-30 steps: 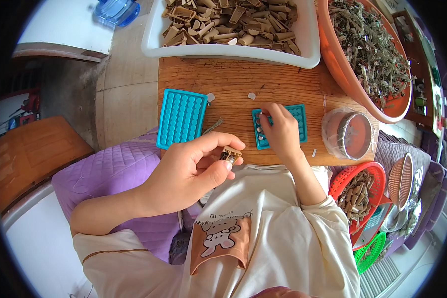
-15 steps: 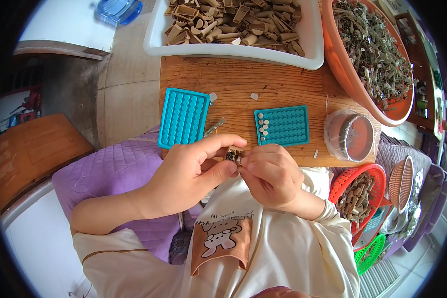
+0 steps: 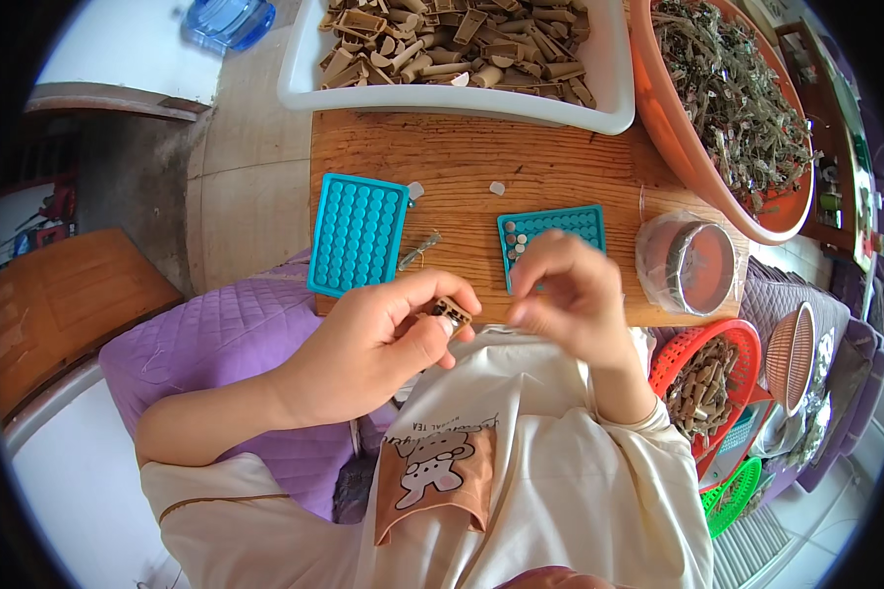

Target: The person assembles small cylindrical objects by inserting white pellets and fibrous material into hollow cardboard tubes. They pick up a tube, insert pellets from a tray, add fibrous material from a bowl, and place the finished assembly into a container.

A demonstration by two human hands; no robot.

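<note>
Two hands meet over the near edge of the wooden surface (image 3: pixel 462 167) where I sit. My left hand (image 3: pixel 383 339) has thumb and fingers pinched together on a small brown part (image 3: pixel 451 313), held just above my cream shirt (image 3: pixel 550 461) and close to the surface's front edge. My right hand (image 3: pixel 570 294) hovers just beside it, fingers curled loosely inward with the fingertips drawn near the thumb; whether anything sits between them I cannot tell.

Behind my right hand lies a small teal tray (image 3: pixel 560 224) with a few pale round pieces set in its left-hand pockets, partly covered by my fingers. A larger teal tray (image 3: pixel 357 234) of round pockets lies to the left, overhanging the surface's left edge, and a small metal piece (image 3: pixel 418 251) rests between the two trays.

At the far side stands a white bin (image 3: pixel 462 98) heaped with tan parts, and to the right an orange basin (image 3: pixel 697 167) full of thin dark scrap. A clear round tub (image 3: pixel 692 267) sits at the right end of the surface. Below it, off the surface, a red basket (image 3: pixel 680 346) holds more brown parts. A purple quilted cushion (image 3: pixel 216 344) lies under my left forearm.
</note>
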